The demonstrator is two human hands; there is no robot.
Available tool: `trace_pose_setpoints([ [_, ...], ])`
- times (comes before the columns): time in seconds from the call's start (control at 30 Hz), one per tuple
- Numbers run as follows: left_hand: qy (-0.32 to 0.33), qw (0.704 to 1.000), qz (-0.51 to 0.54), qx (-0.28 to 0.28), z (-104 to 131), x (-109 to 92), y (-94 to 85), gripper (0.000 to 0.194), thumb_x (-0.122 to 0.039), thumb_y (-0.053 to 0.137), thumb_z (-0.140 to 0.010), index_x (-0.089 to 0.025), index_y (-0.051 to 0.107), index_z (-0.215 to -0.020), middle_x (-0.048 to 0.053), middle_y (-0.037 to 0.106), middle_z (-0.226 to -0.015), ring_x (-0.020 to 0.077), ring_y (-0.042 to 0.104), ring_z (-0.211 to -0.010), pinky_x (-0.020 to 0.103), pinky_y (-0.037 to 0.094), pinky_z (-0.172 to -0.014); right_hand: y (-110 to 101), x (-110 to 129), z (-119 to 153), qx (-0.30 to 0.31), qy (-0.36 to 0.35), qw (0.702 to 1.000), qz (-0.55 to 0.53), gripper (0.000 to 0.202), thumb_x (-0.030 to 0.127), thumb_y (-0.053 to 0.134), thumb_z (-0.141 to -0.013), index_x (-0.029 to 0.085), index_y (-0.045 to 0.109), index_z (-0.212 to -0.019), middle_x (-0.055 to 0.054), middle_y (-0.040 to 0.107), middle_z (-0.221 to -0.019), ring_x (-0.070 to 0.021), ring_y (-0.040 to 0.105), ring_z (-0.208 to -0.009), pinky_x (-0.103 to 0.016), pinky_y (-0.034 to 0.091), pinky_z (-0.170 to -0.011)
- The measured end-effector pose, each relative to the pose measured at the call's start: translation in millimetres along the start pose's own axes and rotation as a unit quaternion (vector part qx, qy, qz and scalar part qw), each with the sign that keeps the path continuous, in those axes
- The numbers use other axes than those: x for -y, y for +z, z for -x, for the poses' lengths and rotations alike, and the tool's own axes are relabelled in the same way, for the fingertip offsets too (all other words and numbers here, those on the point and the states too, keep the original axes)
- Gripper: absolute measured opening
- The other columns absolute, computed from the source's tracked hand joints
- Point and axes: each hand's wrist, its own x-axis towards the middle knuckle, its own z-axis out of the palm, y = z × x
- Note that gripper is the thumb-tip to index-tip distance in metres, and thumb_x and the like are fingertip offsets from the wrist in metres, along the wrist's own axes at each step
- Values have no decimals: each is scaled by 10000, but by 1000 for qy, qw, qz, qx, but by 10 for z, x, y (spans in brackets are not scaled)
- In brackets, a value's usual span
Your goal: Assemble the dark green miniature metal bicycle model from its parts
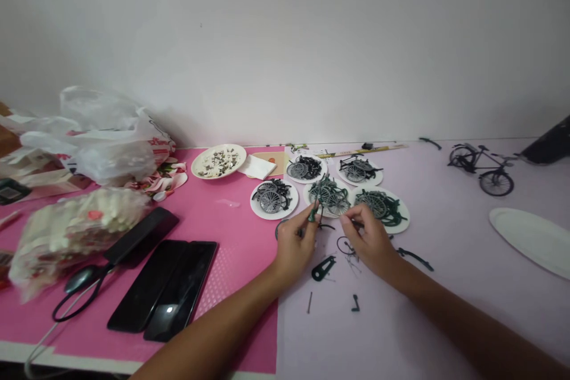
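Observation:
My left hand (294, 244) pinches a small dark green toy-bicycle part (314, 212) upright between thumb and fingers. Close to its right, my right hand (366, 234) has thumb and forefinger pressed together; whatever is in them is too small to make out. Both hands are just in front of a white plate (307, 195) heaped with green bicycle pieces and spoked wheels. Below them on the table lie a dark green chain-guard-shaped piece (323, 268), a thin pin (309, 303), a small crank-like piece (355, 303) and a thin ring (342, 244).
Several more plates of bicycle parts surround the hands, including a left one (252, 205). An assembled model bicycle (483, 169) stands at right, near an oval white plate (529, 243). Leftward lie a black phone with open cover (154, 285), a blood-pressure-style bulb (84, 279) and plastic bags (102, 154).

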Motion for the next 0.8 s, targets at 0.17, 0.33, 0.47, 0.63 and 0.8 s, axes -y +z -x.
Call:
trace_pose_setpoints([
  [0.17,-20,1000,-7,-15,6,-52,11,409,-437,579,-1025,-183,714,-1315,106,806,-1069,234,763,-1003,355,618,-911,-5,-13,-46,-24,31,999,14,194,408,595,-1007,250,518,-925,-17,625,-789,-204,628,-723,-307,475,-610],
  [0.33,-14,1000,-9,-10,7,-74,12,408,-465,566,-1028,-183,715,-1283,116,800,-1036,224,757,-952,335,614,-861,6,-33,-35,-16,22,1000,4,187,399,589,-1016,247,522,-932,-13,629,-817,-195,632,-746,-305,488,-654],
  [0.47,-19,1000,-8,5,14,-103,4,416,-469,554,-1032,-177,709,-1285,121,796,-1022,228,752,-940,324,609,-813,8,-23,-35,-13,26,1000,5,184,398,579,-1021,248,521,-934,-8,624,-820,-191,628,-742,-304,487,-661],
  [0.63,-27,1000,0,15,11,-130,4,419,-464,560,-1029,-162,703,-1281,127,790,-998,242,749,-962,328,599,-818,-7,5,-50,-2,24,1000,5,176,389,571,-1020,248,518,-928,-6,615,-810,-191,619,-729,-304,480,-651],
  [0.8,-47,999,5,22,3,-141,10,400,-441,553,-1029,-164,697,-1280,125,790,-1023,235,749,-933,315,586,-784,-17,4,-53,-9,37,999,13,171,392,582,-1009,249,525,-934,-10,619,-808,-200,615,-736,-302,468,-630],
])
